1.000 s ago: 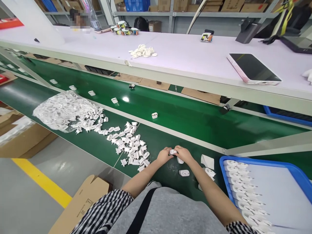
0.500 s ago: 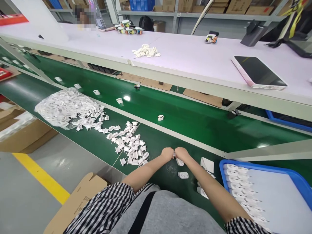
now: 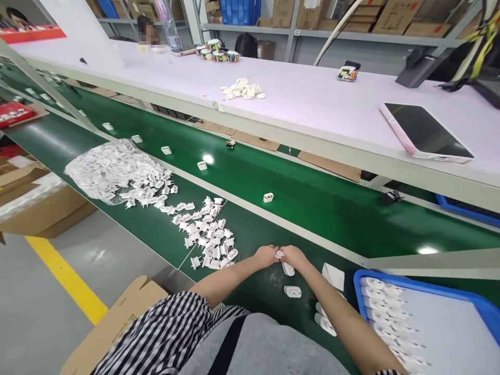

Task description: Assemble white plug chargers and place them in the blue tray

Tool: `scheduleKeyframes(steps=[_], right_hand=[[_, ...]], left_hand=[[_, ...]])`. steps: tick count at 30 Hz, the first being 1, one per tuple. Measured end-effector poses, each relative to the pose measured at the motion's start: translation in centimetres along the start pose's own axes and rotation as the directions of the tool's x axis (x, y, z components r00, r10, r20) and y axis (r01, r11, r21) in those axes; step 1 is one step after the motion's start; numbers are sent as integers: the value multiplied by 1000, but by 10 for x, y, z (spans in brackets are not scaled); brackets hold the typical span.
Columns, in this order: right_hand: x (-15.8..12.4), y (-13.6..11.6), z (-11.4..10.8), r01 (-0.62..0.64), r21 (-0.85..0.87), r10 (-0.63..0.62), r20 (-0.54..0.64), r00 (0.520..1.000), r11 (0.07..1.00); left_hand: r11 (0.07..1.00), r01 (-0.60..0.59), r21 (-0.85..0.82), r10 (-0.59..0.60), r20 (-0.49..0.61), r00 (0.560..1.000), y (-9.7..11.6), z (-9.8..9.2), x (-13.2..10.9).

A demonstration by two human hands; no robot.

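Note:
My left hand [image 3: 267,257] and my right hand [image 3: 294,257] meet over the green work surface, fingers pinched from both sides on a small white plastic part [image 3: 279,254]. Most of that part is hidden by the fingers. Just below my right hand lies a white oval housing [image 3: 288,269], and closer to my body rests another white oval housing [image 3: 292,291]. To the left of my hands is a loose heap of white two-pin plug pieces [image 3: 211,237]. More white housings [image 3: 325,324] lie beside my right forearm, which partly covers them.
A blue-rimmed tray [image 3: 358,291] at right holds rows of white parts. A clear bag [image 3: 101,166] spills plug pieces at left. White housings [image 3: 268,197] sit spaced along the green belt [image 3: 312,208]. The raised shelf [image 3: 304,99] carries a phone [image 3: 427,130]. A person sits far back.
The view has shifted slightly, moving the background right and down. Both hands stay together on the small white part, of which a bit more shows now.

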State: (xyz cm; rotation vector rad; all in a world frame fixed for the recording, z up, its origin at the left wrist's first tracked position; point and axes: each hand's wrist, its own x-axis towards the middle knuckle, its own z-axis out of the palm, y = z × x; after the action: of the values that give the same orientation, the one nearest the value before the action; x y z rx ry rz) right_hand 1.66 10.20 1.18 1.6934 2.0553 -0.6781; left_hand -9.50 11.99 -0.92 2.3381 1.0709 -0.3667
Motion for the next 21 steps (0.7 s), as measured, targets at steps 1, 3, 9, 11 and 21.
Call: scheduleKeyframes(steps=[1,3,9,11,21], right_hand=[[0,2,1,-5,13,5,-11,1000,1000],[0,8,3,-27,50,29,-41,999,998],[1,33,20,80,297,26,-339,940,952],[2,40,31,118,356,54,-437,898,927],[5,43,47,34,265,124,-557,821,964]], left_hand=[[1000,-4,-22,3,-45,999,-2,4,-2],[998,15,-58,-21,-97,995,-3,9,-2],[992,61,-115,-80,-168,982,1,9,20],[989,54,-136,-80,-189,979,2,8,26],[994,4,-108,-23,-175,984,4,2,34]])
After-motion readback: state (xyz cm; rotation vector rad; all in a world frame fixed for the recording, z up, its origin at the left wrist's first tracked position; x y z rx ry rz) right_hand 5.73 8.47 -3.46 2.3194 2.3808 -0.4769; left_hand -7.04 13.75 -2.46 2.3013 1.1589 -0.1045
